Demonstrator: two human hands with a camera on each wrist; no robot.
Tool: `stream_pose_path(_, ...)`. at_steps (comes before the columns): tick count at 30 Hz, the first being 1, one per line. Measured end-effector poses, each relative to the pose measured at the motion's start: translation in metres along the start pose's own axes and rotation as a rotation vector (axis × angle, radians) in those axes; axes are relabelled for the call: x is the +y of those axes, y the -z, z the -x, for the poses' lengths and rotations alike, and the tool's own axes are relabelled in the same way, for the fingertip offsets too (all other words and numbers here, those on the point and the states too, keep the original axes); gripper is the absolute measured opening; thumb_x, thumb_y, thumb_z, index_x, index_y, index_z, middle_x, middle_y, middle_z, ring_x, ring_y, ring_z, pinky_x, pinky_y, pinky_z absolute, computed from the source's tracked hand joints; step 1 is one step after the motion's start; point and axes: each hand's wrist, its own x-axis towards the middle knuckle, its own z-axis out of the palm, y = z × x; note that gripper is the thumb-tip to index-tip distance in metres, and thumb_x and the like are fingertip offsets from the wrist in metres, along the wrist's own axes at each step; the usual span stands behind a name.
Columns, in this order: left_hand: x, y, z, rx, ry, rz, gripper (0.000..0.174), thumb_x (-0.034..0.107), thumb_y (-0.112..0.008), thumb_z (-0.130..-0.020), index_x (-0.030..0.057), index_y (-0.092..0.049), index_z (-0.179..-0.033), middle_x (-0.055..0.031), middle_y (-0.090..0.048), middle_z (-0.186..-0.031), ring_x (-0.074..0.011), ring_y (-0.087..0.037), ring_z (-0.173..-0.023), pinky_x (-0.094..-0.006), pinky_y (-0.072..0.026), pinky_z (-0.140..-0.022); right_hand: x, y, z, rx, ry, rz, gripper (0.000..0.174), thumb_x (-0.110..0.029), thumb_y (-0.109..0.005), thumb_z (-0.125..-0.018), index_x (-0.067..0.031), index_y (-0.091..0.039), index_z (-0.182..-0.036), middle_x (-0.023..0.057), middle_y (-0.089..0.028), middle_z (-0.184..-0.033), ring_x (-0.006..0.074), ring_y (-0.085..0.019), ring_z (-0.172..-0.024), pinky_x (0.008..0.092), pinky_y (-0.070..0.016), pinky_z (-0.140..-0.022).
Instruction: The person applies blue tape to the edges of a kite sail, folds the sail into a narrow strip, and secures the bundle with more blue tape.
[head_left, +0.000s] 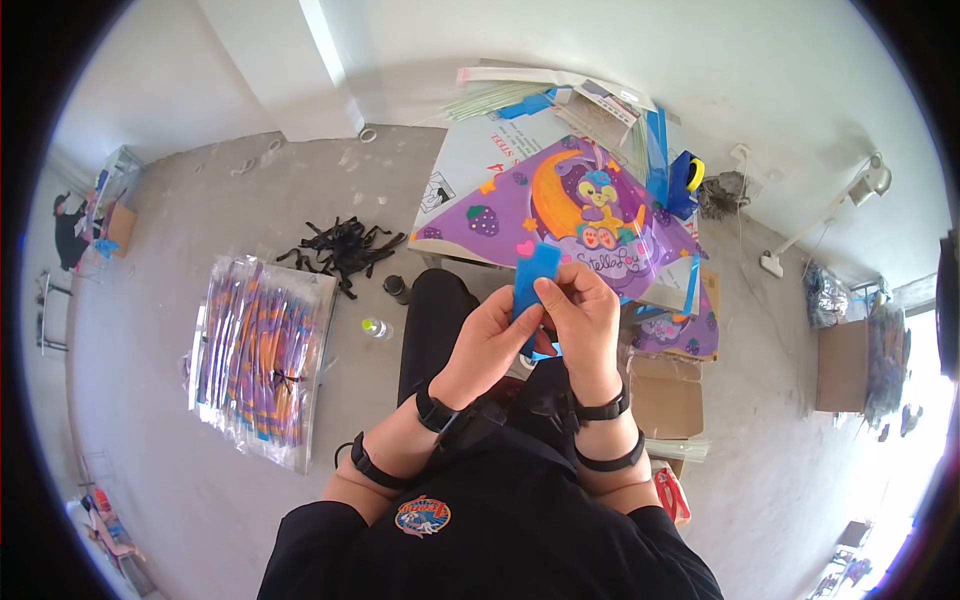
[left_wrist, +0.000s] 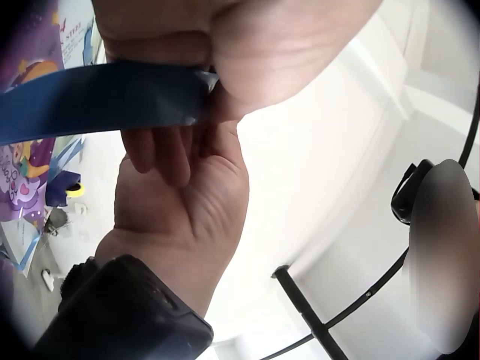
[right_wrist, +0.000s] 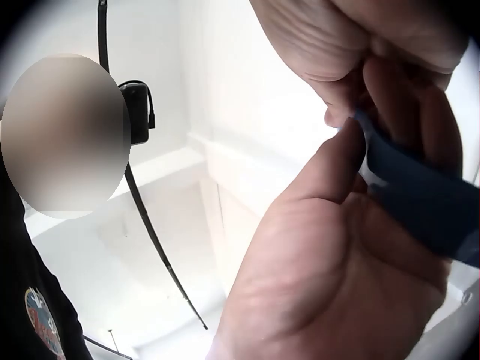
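Both hands hold a flat blue strip point(head_left: 536, 268) upright above the lap. My left hand point(head_left: 482, 348) pinches its lower left side, thumb across the front. From the other side my right hand point(head_left: 588, 325) grips it, with the thumb on its face and the fingers curled behind. The two thumbs are close together. In the left wrist view the blue strip point(left_wrist: 97, 101) runs leftward from between the hands, and in the right wrist view the strip point(right_wrist: 424, 199) runs to the right. Fingers hide its lower part.
A purple triangular sheet point(head_left: 480, 215) with a cartoon print covers part of the table ahead. Blue-and-yellow tape rolls point(head_left: 688, 180) are at its right. Black straps point(head_left: 345, 250), a bottle point(head_left: 376, 328) and plastic-wrapped printed bundles point(head_left: 255, 360) are at the left. An open cardboard box point(head_left: 665, 405) is at the right.
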Motion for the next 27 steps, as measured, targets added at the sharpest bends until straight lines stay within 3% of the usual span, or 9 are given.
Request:
stream_pose_path(2,0.000,0.003,0.000,-0.034,0.010,-0.020,0.016,0.014,-0.047,-0.098,0.0008,-0.052,-0.107,-0.0038,-0.060,-0.087,-0.0086,-0.057,-0.070,-0.0211,-0.0462,-0.064,-0.005,-0.004,0.001,-0.031,-0.078,-0.012,0.009,-0.002,-0.064,-0.086,0.0004,-0.056,-0.087,0.0018,-0.057,-0.071,0.0052,-0.050,-0.052,0.0202,-0.0410,-0.044)
stream_pose_path(4,-0.001,0.003,-0.001,-0.070,0.014,-0.039,0.015,0.014,-0.046,-0.099,0.0012,-0.051,-0.107,-0.0040,-0.059,-0.087,-0.0089,-0.056,-0.070,-0.0216,-0.0461,-0.065,-0.004,-0.011,0.003,0.094,0.126,0.001,0.008,0.000,-0.064,-0.085,0.0006,-0.056,-0.088,0.0028,-0.057,-0.074,0.0051,-0.048,-0.051,0.0198,-0.0389,-0.042)
stream_pose_path(5,-0.001,0.003,-0.001,-0.057,0.013,-0.039,0.015,0.013,-0.045,-0.099,0.0013,-0.051,-0.107,-0.0037,-0.059,-0.086,-0.0087,-0.055,-0.069,-0.0215,-0.0457,-0.064,-0.002,-0.013,0.002,0.096,0.129,0.002,0.008,0.000,-0.064,-0.085,0.0006,-0.056,-0.088,0.0028,-0.057,-0.074,0.0051,-0.048,-0.051,0.0198,-0.0389,-0.042)
stream_pose_path(7,-0.001,0.002,-0.001,-0.045,0.013,-0.036,0.015,0.013,-0.045,-0.099,0.0015,-0.051,-0.107,-0.0034,-0.058,-0.084,-0.0085,-0.055,-0.068,-0.0215,-0.0454,-0.063,0.005,-0.013,-0.001,0.127,0.480,0.064,0.012,0.003,-0.064,-0.083,-0.0001,-0.058,-0.092,0.0028,-0.056,-0.076,0.0054,-0.049,-0.056,0.0201,-0.0403,-0.046)
stream_pose_path(11,-0.005,0.004,0.000,-0.032,0.030,-0.036,0.012,0.012,-0.045,-0.099,0.0022,-0.051,-0.103,-0.0033,-0.058,-0.083,-0.0075,-0.054,-0.068,-0.0209,-0.0448,-0.062,0.004,0.001,0.000,-0.012,0.409,0.220,0.020,0.004,-0.066,-0.080,-0.0018,-0.060,-0.098,0.0024,-0.058,-0.077,0.0061,-0.052,-0.064,0.0206,-0.0434,-0.054)
stream_pose_path(13,-0.006,0.004,0.001,-0.019,0.036,-0.049,0.011,0.011,-0.046,-0.099,0.0025,-0.050,-0.102,-0.0031,-0.058,-0.082,-0.0072,-0.054,-0.067,-0.0207,-0.0445,-0.061,0.002,0.003,-0.002,-0.018,0.252,0.210,0.026,0.005,-0.068,-0.077,-0.0025,-0.061,-0.101,0.0023,-0.060,-0.080,0.0066,-0.054,-0.072,0.0210,-0.0454,-0.062)
stream_pose_path(27,0.003,0.011,0.002,-0.012,-0.016,-0.245,0.008,0.010,-0.048,-0.097,0.0023,-0.051,-0.097,-0.0006,-0.057,-0.078,-0.0060,-0.054,-0.063,-0.0202,-0.0433,-0.057,0.004,-0.001,-0.006,-0.037,0.195,0.166,0.025,0.002,-0.071,-0.076,-0.0013,-0.062,-0.100,0.0011,-0.062,-0.081,0.0075,-0.055,-0.075,0.0223,-0.0467,-0.069)
